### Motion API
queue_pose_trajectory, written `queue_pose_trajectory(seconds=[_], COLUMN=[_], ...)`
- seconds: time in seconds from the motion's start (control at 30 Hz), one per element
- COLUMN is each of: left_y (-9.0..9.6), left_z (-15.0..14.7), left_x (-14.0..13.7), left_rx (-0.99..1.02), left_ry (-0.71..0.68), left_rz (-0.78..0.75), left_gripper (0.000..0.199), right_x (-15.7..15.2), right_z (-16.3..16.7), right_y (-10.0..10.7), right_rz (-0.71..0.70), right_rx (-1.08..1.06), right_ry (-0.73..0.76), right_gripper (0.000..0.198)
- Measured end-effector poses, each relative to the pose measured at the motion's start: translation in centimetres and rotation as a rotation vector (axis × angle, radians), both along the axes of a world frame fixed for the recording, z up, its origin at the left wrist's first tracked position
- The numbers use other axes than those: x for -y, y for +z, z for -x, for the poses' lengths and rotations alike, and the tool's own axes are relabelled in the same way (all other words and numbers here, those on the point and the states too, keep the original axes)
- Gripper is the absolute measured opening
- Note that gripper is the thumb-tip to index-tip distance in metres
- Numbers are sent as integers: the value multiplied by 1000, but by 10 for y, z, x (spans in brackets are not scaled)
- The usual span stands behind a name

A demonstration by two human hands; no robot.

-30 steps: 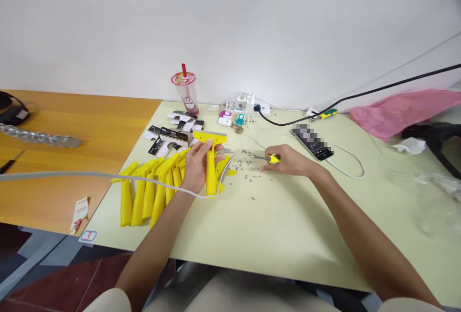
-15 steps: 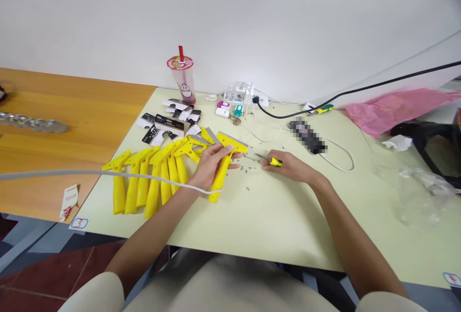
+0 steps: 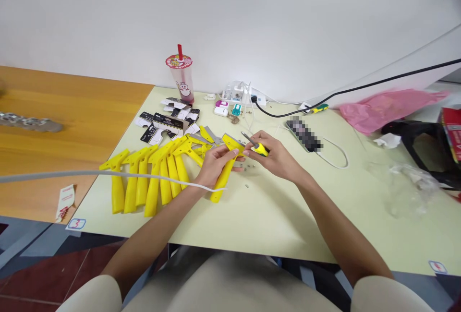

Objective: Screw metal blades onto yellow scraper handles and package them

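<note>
Holding a yellow scraper (image 3: 224, 177) and a small screwdriver (image 3: 260, 149) close together

The left hand (image 3: 216, 163) is closed on the scraper near its head, with the thumb pressed on the front side. The scraper is tilted above the pale table (image 3: 270, 230), its handle pointing down toward the person. The right hand (image 3: 275, 157) is closed around the yellow and black handle of the screwdriver, and the metal shaft points up and to the left, just beside the scraper's head. Whether the right fingertips touch the scraper, I cannot tell.

Under and near the hands, small metal pieces (image 3: 247, 186) lie on the table. To the left, several other yellow scrapers (image 3: 153, 187) lie side by side, and behind them is a loose pile of black and white cards (image 3: 168, 124). A cup (image 3: 185, 84) with a red straw stands near the wall. To the right of the right hand lies a phone (image 3: 300, 132).
</note>
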State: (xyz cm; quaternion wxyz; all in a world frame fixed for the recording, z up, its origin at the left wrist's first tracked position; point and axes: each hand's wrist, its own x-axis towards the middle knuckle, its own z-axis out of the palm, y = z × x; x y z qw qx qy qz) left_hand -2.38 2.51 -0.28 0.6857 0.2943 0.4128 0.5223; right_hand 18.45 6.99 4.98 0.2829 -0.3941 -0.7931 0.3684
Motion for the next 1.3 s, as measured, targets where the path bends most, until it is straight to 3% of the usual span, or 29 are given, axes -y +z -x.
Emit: queue_pose_trajectory(seconds=[0.77, 0.97, 1.1, 1.2, 1.3], left_y=[-1, -2, 1, 1, -2], left_z=[2, 3, 2, 2, 3], left_x=[-1, 0, 0, -1, -2], left_rx=[19, 10, 13, 14, 16], left_ry=[20, 42, 80, 118, 173], left_rz=[5, 12, 13, 12, 1], left_gripper=[44, 42, 42, 43, 42], right_x=[-24, -28, -37, -47, -57], right_z=[17, 12, -7, -29, -46], right_y=[-1, 6, 19, 25, 21], right_rz=[58, 224, 84, 55, 208], right_rx=[70, 66, 128, 246, 327], right_ry=[-11, -101, -178, -87, 107], right_gripper=[37, 51, 54, 53, 45])
